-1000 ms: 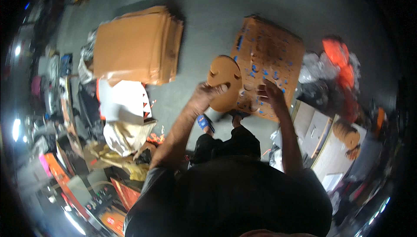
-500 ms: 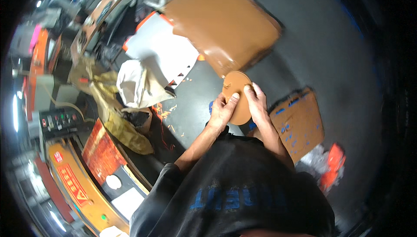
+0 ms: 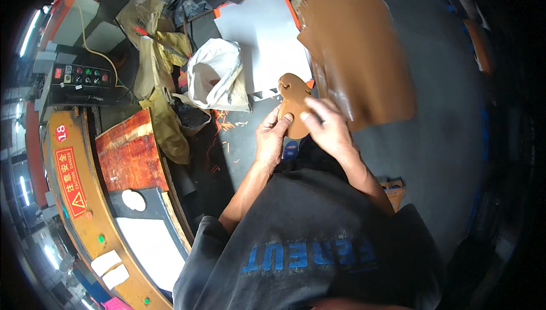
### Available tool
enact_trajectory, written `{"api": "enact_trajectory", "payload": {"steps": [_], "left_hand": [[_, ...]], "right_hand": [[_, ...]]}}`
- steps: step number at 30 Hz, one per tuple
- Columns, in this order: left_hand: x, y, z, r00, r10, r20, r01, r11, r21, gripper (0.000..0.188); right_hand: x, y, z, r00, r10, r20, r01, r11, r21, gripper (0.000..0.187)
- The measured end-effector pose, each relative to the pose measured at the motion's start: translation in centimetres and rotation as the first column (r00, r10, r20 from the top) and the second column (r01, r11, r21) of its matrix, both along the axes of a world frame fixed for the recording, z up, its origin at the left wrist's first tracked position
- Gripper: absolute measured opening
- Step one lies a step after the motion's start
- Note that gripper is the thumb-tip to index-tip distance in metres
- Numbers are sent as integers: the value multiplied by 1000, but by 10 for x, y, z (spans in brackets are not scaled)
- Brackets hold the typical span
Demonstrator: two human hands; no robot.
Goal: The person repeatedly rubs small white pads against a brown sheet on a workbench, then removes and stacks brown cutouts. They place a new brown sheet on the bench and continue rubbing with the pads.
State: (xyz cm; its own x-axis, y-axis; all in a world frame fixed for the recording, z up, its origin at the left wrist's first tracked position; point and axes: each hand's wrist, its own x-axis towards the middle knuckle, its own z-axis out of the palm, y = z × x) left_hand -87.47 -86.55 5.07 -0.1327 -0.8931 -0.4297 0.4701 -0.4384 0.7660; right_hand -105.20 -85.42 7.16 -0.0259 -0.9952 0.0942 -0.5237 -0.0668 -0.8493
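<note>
A tan, flat, sole-shaped piece is held up in front of my body. Small notches or cut-outs show near its far, rounded end. My left hand grips its near left side, thumb lying on top. At its right edge is my right hand, fingers bent toward the piece and smeared by motion. Whether those fingers grip it cannot be made out. It is also unclear whether this is one layer or several stacked.
Large brown sheets lie ahead to the right, beside white sheets with orange edges. An open white sack stands at left, orange scraps near it. Farther left are an orange machine and a control box.
The view has swung to the right, so surroundings appear shifted. My right hand has moved on the piece and is blurred; the piece now looks narrower in the middle. My left hand keeps its grip.
</note>
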Motion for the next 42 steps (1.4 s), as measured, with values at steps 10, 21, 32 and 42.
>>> {"api": "enact_trajectory", "payload": {"steps": [10, 21, 32, 42], "left_hand": [[42, -116, 8, 996, -91, 20, 92, 995, -35, 28], [101, -164, 5, 942, 188, -279, -201, 979, -17, 37], [219, -200, 29, 777, 629, 40, -625, 777, -72, 32], [316, -205, 31, 790, 581, 196, -504, 797, -333, 26]], "right_hand": [[25, -145, -15, 969, 232, 89, -240, 966, 92, 67], [95, -264, 3, 792, 587, 169, -596, 803, 3, 63], [264, -289, 20, 677, 736, 11, -725, 669, -167, 56], [358, -317, 20, 672, 573, 469, -734, 600, 319, 47]]}}
